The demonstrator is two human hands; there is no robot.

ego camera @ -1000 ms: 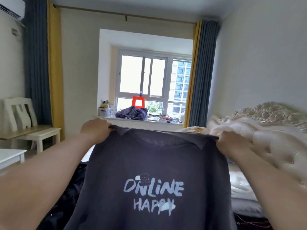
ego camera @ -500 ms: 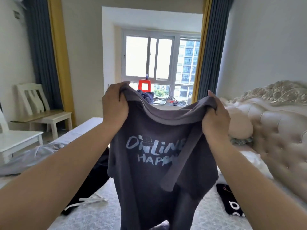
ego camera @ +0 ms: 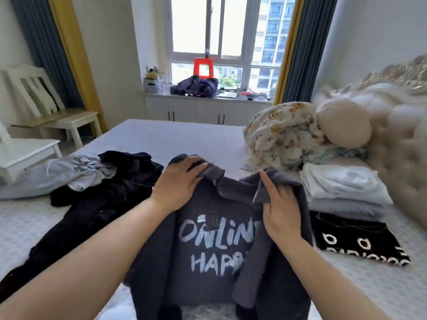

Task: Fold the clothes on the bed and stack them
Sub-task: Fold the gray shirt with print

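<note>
Grey shirt [ego camera: 215,248] with the pale "ONLINE HAPPY" print now lies low in the centre of the frame, down on the bed [ego camera: 180,137], where half a second ago it hung in the air between raised hands, and a second ago it was stretched wide by the shoulders. The left hand [ego camera: 179,184] grips the bunched collar edge at centre frame, fingers curled over the cloth; the right hand [ego camera: 280,207] just right of it holds a fold of the other shoulder, fingers wrapped round a grey flap. Both side panels have come inward over the print, so the "E" and the last letters are covered. My reading is that the laying-down is done and the lengthwise fold is under way, with the crosswise fold and the stacking left.

Right of the shirt sits a pile of folded pale clothes [ego camera: 342,190] resting on a black printed garment [ego camera: 360,241], the likely stack. At left frame, a rumpled black garment [ego camera: 101,195] and a light blue one [ego camera: 55,175] lie unfolded.

The shirt's hem runs off the bottom edge, and its sleeves are lost inside the folds. The arms hide its lower flanks. Whether the back lies flat cannot be told
</note>
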